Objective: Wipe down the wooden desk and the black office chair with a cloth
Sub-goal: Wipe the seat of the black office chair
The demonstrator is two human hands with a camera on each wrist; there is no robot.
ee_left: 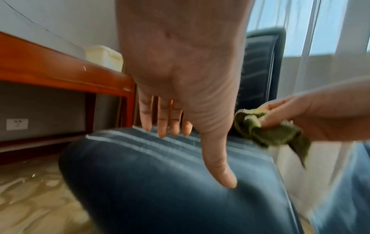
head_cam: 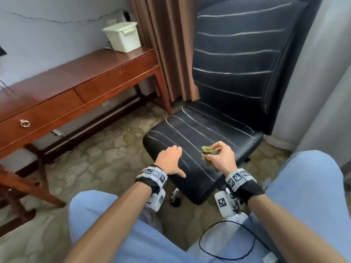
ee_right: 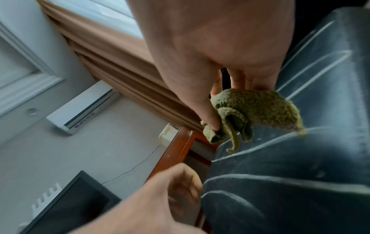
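Observation:
The black office chair point(head_cam: 205, 130) stands in front of me, its striped seat point(ee_left: 160, 182) low and close. My right hand point(head_cam: 220, 155) pinches a crumpled olive-green cloth point(head_cam: 208, 151) just above the seat's front right part; the cloth point(ee_right: 254, 114) hangs from thumb and fingers over the seat point(ee_right: 300, 158). My left hand point(head_cam: 171, 158) hovers with straight, relaxed fingers over the seat's front left corner, holding nothing; its fingers point(ee_left: 166, 117) point down at the cushion. The wooden desk point(head_cam: 66, 88) stands to the left.
A white plastic bin point(head_cam: 123, 36) sits on the desk's far end. Brown curtains point(head_cam: 165, 44) hang behind the chair, pale curtains point(head_cam: 319, 82) to the right. My knees in blue jeans point(head_cam: 303, 186) flank the chair. A black cable point(head_cam: 228, 242) loops on the patterned carpet.

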